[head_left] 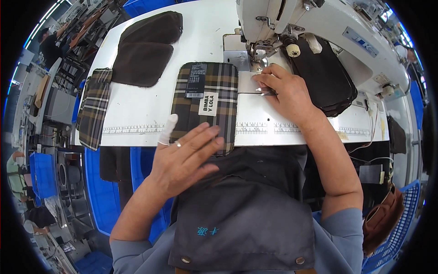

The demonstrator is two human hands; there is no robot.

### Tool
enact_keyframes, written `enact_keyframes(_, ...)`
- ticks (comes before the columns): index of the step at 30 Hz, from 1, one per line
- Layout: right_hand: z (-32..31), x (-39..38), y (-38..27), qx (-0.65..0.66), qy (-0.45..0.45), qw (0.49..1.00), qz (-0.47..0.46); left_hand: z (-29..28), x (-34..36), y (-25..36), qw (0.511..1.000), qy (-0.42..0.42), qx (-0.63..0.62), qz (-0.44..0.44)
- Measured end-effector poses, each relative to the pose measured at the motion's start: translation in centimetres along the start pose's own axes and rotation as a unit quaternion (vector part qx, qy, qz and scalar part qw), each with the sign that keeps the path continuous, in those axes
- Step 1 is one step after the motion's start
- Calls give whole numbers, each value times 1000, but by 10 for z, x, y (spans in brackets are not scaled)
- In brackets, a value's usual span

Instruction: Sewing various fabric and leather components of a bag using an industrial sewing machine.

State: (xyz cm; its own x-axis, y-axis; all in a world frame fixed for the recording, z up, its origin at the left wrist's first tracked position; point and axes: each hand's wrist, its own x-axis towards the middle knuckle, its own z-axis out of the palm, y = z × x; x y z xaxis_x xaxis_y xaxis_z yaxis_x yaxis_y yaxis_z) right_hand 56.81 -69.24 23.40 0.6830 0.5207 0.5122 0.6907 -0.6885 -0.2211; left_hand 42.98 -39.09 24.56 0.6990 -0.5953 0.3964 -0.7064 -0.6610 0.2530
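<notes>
A plaid fabric panel (182,102) in brown, grey and white lies flat left of the sewing machine's needle area. On it are a dark printed tag (196,80) and a white label (208,104). My left hand (185,157) is open over the panel's near edge, fingers stretched; one finger wears a white cover, another a ring. I cannot tell whether it touches the cloth. Beside the presser foot (261,64), my right hand (285,91) is closed around a small pointed metal tool (264,92), mostly hidden by the fingers.
The white sewing machine (337,27) spans the far right of the table. Dark panels (324,73) are stacked beneath its arm. More dark pieces (143,61) and another plaid piece (95,107) lie at left. Blue bins (102,196) stand below; a blue basket (397,233) holds brown items.
</notes>
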Motion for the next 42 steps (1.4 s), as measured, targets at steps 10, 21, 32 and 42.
enact_keyframes(10, -5, -1, -2, 25, -11, 1000, -15, 12, -21, -3, 985, 132, 14, -112)
enact_keyframes(21, -3, -3, -1, 18, -5, 999, -34, 36, -33, -2, 975, 185, 49, -113)
enact_keyframes(32, -6, 2, -4, 46, -16, 998, -47, 27, -19, -2, 984, 142, 85, -64)
enact_keyframes(42, -9, 1, -7, 54, -11, 997, -60, -24, -6, -19, 972, 185, -25, -145)
